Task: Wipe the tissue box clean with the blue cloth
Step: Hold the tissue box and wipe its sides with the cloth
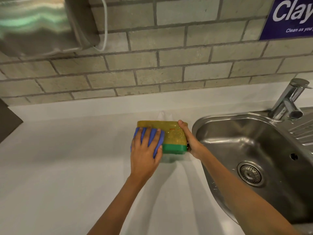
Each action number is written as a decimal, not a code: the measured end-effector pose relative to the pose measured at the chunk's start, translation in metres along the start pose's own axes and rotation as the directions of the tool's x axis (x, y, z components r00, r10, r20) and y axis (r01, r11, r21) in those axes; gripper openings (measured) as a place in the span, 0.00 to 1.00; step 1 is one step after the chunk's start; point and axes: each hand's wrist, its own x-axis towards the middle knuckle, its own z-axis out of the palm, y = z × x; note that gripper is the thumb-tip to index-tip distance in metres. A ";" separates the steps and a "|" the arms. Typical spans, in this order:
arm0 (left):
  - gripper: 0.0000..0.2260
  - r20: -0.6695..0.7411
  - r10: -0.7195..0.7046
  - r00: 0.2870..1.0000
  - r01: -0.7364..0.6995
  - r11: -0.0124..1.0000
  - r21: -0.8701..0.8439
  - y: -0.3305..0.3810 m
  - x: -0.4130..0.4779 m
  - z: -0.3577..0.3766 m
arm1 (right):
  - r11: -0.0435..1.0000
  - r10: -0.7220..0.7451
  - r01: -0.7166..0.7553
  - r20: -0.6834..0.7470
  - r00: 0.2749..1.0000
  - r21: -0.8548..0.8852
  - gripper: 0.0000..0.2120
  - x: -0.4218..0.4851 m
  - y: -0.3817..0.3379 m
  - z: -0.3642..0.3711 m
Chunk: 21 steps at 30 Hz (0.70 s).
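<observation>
The tissue box [172, 135] has a yellow-amber top part and a green base, and it stands on the white counter just left of the sink. A white tissue [163, 115] sticks up behind it. My left hand [144, 153] lies flat on the blue cloth [158, 141], pressing it against the box's left side and top. My right hand [191, 141] grips the box's right end, thumb on the top edge. The cloth is mostly hidden under my fingers.
A steel sink [250, 150] with a drain [250, 173] and a chrome tap [288, 102] lies right beside the box. The white counter [67, 158] stretches left and toward me. A brick wall, a metal dispenser [39, 26] and a purple sign [291, 16] stand behind.
</observation>
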 end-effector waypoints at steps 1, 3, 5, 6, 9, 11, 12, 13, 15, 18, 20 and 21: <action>0.21 -0.002 -0.043 0.999 0.043 0.999 -0.026 -0.006 0.002 -0.001 | 1.000 0.000 0.000 0.003 1.000 -0.003 0.34 0.000 0.000 0.000; 0.22 0.026 -0.211 0.977 0.213 0.973 -0.093 -0.007 0.018 -0.004 | 1.000 0.001 -0.001 0.006 1.000 0.001 0.31 0.000 0.001 0.001; 0.21 0.047 -0.322 0.946 0.325 0.938 -0.122 0.000 0.035 -0.002 | 1.000 -0.006 0.006 0.017 1.000 0.011 0.32 0.001 0.001 0.003; 0.22 0.054 -0.319 0.946 0.323 0.940 -0.110 0.006 0.040 -0.001 | 1.000 -0.009 0.008 0.027 1.000 0.017 0.34 0.001 0.001 0.003; 0.23 0.039 -0.200 0.979 0.201 0.979 -0.034 0.016 0.041 0.004 | 0.999 0.015 -0.017 0.040 0.999 0.035 0.42 0.002 0.001 0.002; 0.22 0.015 -0.150 0.989 0.150 0.989 -0.008 0.016 0.036 0.005 | 0.998 0.024 -0.027 0.060 0.998 0.054 0.43 0.003 0.001 -0.002; 0.22 0.011 -0.145 0.989 0.145 0.989 -0.002 0.016 0.034 0.005 | 0.997 0.030 -0.035 0.069 0.997 0.074 0.43 0.003 0.001 -0.004; 0.22 0.007 -0.145 0.989 0.145 0.989 0.004 0.015 0.033 0.005 | 0.993 0.040 -0.048 0.074 0.996 0.105 0.42 0.004 0.002 -0.006; 0.22 0.008 -0.163 0.987 0.163 0.987 -0.004 0.018 0.032 0.004 | 0.988 0.056 -0.065 0.069 0.996 0.143 0.41 0.004 0.002 -0.008; 0.21 -0.002 -0.150 0.989 0.150 0.988 -0.022 0.030 0.028 0.004 | 0.990 0.050 -0.059 0.071 0.996 0.128 0.41 0.007 0.003 -0.010; 0.21 -0.003 -0.067 0.998 0.067 0.998 -0.021 0.030 0.017 0.006 | 0.993 0.044 -0.052 0.066 0.997 0.110 0.39 0.006 0.001 -0.009; 0.21 -0.003 -0.036 0.999 0.036 0.999 -0.037 0.026 0.011 0.007 | 0.994 0.050 -0.054 0.046 0.998 0.095 0.41 0.006 0.001 -0.009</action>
